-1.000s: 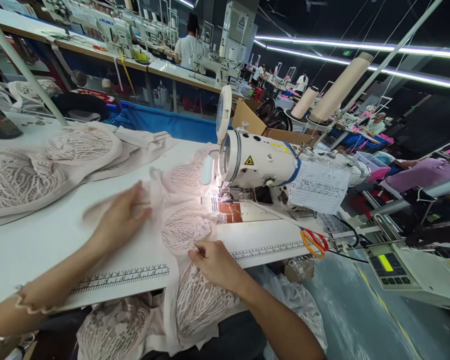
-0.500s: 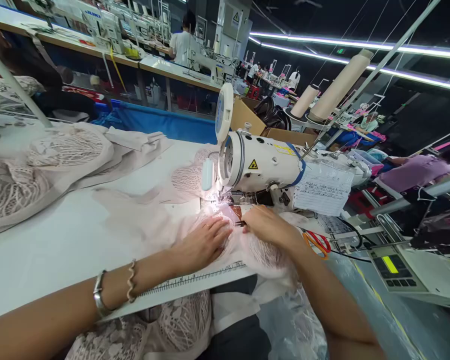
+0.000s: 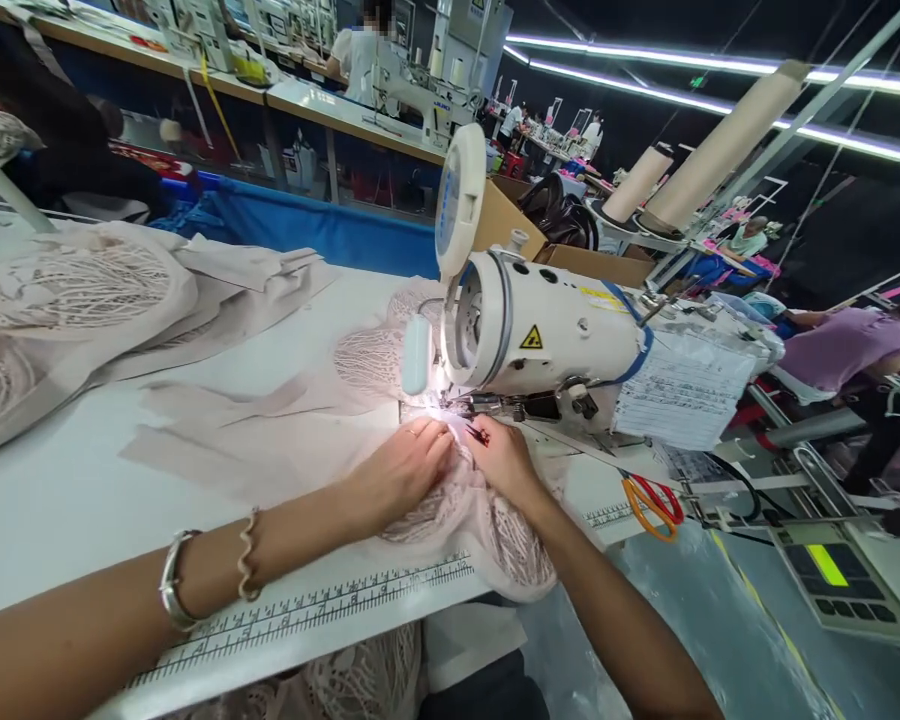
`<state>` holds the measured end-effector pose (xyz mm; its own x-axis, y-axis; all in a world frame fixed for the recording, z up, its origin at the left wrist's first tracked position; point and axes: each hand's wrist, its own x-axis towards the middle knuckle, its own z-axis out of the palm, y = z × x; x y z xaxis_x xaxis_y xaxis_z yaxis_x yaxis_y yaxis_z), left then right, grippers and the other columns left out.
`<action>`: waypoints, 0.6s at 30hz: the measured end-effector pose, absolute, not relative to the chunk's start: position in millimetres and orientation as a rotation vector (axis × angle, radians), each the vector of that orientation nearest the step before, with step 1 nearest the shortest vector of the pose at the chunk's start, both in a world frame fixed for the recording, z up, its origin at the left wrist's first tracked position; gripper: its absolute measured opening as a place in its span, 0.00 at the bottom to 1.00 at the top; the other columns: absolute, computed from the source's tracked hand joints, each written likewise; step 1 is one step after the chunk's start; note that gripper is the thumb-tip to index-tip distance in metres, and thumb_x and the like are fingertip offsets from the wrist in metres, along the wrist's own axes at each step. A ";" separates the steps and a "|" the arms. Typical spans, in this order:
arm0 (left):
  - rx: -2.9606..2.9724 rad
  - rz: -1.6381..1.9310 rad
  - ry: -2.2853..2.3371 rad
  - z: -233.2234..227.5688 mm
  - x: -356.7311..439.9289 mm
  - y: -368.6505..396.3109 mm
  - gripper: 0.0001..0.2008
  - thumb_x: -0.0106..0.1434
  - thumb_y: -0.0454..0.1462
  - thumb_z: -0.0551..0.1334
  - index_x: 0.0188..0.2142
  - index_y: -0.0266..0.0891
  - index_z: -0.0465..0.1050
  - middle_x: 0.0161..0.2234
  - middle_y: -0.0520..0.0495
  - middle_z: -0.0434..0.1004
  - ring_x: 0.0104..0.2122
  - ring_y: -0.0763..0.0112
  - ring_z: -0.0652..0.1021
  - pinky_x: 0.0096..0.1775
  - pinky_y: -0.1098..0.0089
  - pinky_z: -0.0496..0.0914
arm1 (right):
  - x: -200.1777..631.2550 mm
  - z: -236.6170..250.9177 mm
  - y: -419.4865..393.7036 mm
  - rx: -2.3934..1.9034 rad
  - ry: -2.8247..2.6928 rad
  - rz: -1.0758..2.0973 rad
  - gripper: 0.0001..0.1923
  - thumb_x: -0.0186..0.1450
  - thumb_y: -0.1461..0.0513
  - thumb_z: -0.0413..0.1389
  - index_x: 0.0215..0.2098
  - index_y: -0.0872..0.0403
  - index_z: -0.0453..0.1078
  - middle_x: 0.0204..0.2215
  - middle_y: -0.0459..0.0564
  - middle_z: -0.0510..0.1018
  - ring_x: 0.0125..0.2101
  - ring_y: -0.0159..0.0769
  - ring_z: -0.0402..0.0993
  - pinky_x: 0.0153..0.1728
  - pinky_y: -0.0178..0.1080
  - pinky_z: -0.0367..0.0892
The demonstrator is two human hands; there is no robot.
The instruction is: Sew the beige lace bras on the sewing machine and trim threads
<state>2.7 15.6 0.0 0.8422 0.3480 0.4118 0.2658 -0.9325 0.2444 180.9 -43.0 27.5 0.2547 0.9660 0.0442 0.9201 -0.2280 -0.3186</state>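
Observation:
A pale pink lace bra [image 3: 514,540] lies bunched at the lit needle area of a white sewing machine [image 3: 562,325]. My left hand [image 3: 409,470], palm down, has its fingers closed on the cloth just in front of the needle. To its right, my right hand [image 3: 506,460] is closed around small dark thread snips [image 3: 478,434], whose points stick out leftward between the two hands. The right fingers also touch the lace edge. Part of the bra hangs over the table's front edge. The stitching point is hidden by glare and my fingers.
More lace pieces [image 3: 82,290] lie on the left of the table. A printed ruler [image 3: 330,605] runs along its front edge. Orange-handled scissors [image 3: 649,510] rest at the right edge, near a control box [image 3: 832,580]. Thread cones [image 3: 720,150] stand behind the machine. A co-worker [image 3: 360,60] sits beyond.
The bra has been drawn together and turned under my hands, its right part now angled toward the front edge. My right hand has moved slightly down, and the view has shifted.

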 end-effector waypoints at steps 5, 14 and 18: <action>3.068 0.625 0.579 -9.5 -0.2 -7.0 0.28 0.73 0.45 0.54 0.60 0.19 0.64 0.61 0.22 0.67 0.61 0.42 0.69 0.61 0.50 0.64 | 182.4 21.4 -51.0 -2.132 -1.743 0.253 0.09 0.66 0.59 0.55 0.27 0.51 0.68 0.22 0.43 0.75 0.24 0.32 0.65 0.29 0.33 0.54; 3.021 0.539 0.631 -0.7 -1.5 -7.3 0.30 0.72 0.47 0.53 0.61 0.21 0.63 0.60 0.26 0.70 0.60 0.49 0.71 0.60 0.56 0.65 | 180.8 6.8 -53.9 -1.949 -1.770 0.106 0.06 0.66 0.61 0.53 0.30 0.50 0.66 0.25 0.45 0.78 0.26 0.35 0.71 0.29 0.34 0.60; 3.073 0.547 0.592 -1.3 -1.4 -4.2 0.31 0.70 0.48 0.56 0.58 0.18 0.67 0.59 0.23 0.71 0.59 0.47 0.72 0.59 0.57 0.66 | 179.7 1.1 -56.7 -1.941 -1.857 -0.021 0.05 0.65 0.67 0.51 0.34 0.52 0.68 0.23 0.44 0.78 0.22 0.34 0.72 0.27 0.34 0.61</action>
<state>-1.4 -4.2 -1.3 0.8714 0.3541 0.3396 0.3663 -0.9300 0.0297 179.7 -56.7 1.1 0.0925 0.9446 0.3148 0.9516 0.0091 -0.3071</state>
